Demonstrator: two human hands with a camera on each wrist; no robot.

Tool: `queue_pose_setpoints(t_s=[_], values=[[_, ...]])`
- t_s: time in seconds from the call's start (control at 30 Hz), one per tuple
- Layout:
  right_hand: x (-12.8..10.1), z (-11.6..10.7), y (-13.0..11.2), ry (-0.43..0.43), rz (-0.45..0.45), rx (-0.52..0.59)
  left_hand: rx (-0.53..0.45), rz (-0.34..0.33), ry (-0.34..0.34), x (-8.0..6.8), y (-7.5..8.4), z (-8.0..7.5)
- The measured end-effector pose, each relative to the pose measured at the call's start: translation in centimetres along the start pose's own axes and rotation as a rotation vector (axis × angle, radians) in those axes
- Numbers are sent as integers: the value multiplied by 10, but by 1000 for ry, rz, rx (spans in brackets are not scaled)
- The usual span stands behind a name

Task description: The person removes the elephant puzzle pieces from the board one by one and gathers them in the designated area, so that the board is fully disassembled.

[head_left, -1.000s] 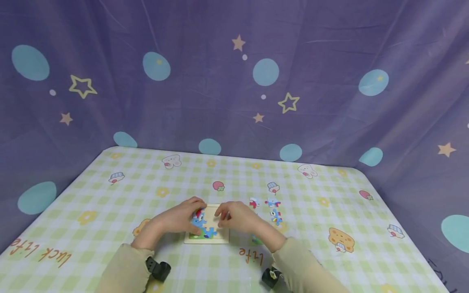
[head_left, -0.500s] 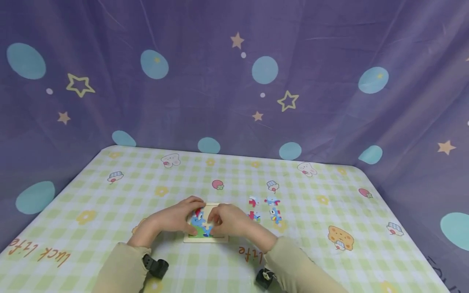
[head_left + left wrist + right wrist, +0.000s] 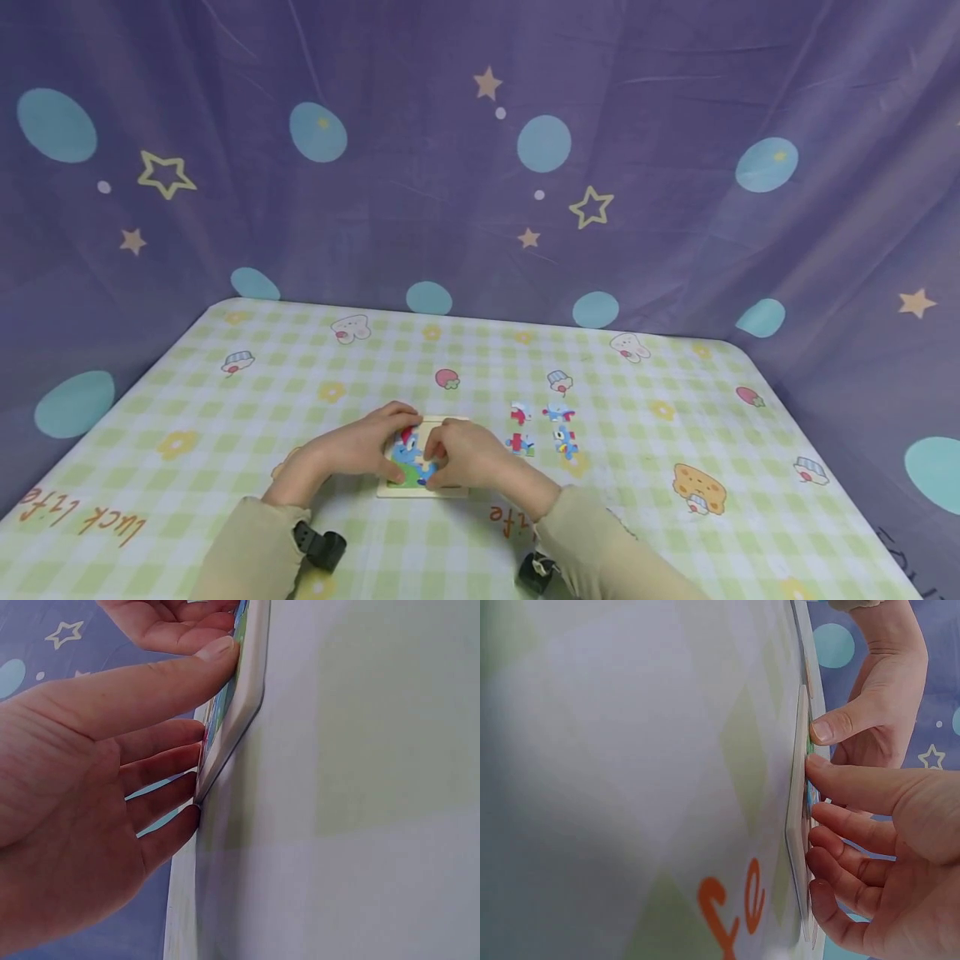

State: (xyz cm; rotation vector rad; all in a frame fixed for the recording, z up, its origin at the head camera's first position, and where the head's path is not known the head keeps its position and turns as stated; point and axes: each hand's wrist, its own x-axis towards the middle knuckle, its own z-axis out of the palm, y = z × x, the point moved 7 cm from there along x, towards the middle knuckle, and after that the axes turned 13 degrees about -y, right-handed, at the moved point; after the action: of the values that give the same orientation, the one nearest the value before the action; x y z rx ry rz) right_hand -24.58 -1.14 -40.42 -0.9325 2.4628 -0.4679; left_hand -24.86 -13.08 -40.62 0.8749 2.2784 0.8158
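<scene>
A small wooden puzzle board (image 3: 411, 492) lies flat on the checked tablecloth, with a blue cartoon picture partly filled in. My left hand (image 3: 352, 447) rests along its left side. In the left wrist view the left hand (image 3: 90, 787) has straight fingers and thumb touching the board's edge (image 3: 244, 705). My right hand (image 3: 467, 454) lies over the board's right half. In the right wrist view the right hand (image 3: 900, 847) presses its fingertips and thumb down on the board (image 3: 798, 825). Several loose puzzle pieces (image 3: 520, 413) lie to the right of the board.
The table (image 3: 187, 400) has a green-and-white checked cloth with cartoon prints and orange lettering (image 3: 516, 523). A purple curtain (image 3: 480, 167) with stars and dots hangs close behind and at both sides. Black wrist cameras (image 3: 322, 546) sit on both sleeves.
My right hand has moved left from the board's right edge onto the picture and now presses there. The left hand has stayed at the board's left side.
</scene>
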Motion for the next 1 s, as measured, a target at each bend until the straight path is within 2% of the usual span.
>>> queue_pose_setpoints(t_s=[0.7,1.0], values=[[1,2,-2,13,10,-4,-2,6,-3,1,-2,0],[-1,2,1,7,8,115,-9,-7,2,1,-2,-1]])
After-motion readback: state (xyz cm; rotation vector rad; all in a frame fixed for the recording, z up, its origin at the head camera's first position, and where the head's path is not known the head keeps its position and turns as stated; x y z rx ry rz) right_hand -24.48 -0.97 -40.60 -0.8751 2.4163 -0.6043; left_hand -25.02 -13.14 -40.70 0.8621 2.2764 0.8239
